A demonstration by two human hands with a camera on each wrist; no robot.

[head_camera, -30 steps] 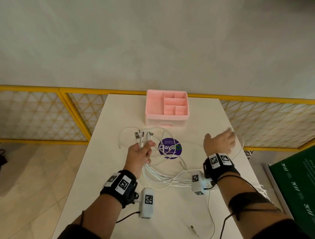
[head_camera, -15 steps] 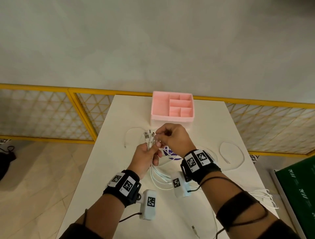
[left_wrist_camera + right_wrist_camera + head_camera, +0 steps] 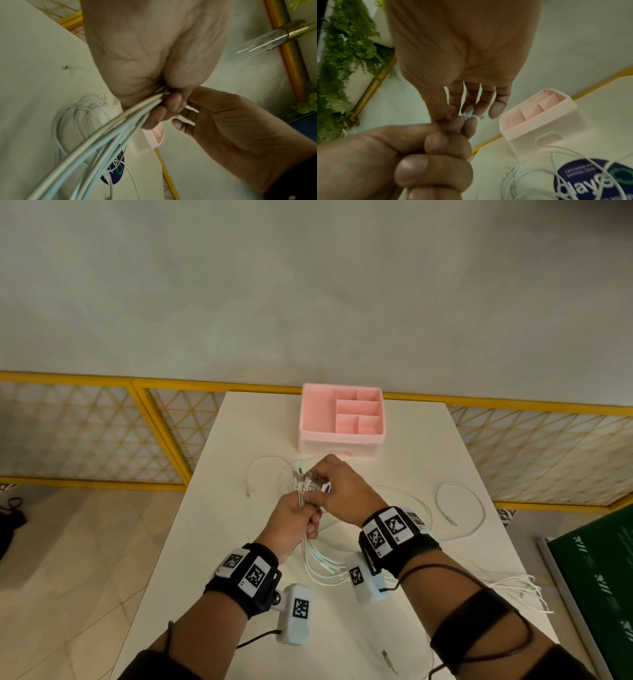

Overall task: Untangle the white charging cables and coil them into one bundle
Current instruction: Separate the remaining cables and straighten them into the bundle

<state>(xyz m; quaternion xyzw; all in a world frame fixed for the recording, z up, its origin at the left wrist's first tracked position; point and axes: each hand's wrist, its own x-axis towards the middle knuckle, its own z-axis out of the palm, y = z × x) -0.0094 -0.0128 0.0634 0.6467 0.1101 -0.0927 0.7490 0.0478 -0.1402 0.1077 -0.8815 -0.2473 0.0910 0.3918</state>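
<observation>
Over the white table (image 3: 219, 542), my left hand (image 3: 310, 520) grips a bunch of white charging cables (image 3: 303, 498) in its fist. Their plug ends (image 3: 301, 475) stick up above the fist. My right hand (image 3: 317, 481) reaches in from the right and pinches one plug end (image 3: 469, 115) between thumb and fingertips. The left wrist view shows the cables (image 3: 111, 135) running out of the fist down to loose loops (image 3: 82, 112) on the table. More slack (image 3: 322, 566) lies under both wrists.
A pink compartment organizer (image 3: 342, 436) stands just behind the hands. A separate cable loop (image 3: 460, 510) lies at the right, and cable ends (image 3: 513, 587) hang off the right edge. One plug (image 3: 388, 660) lies near the front. A purple sticker (image 3: 590, 180) is under the cables.
My right hand has swung from the table's right side over to the left hand and taken hold of a plug end. The left hand has kept its hold on the bunch.
</observation>
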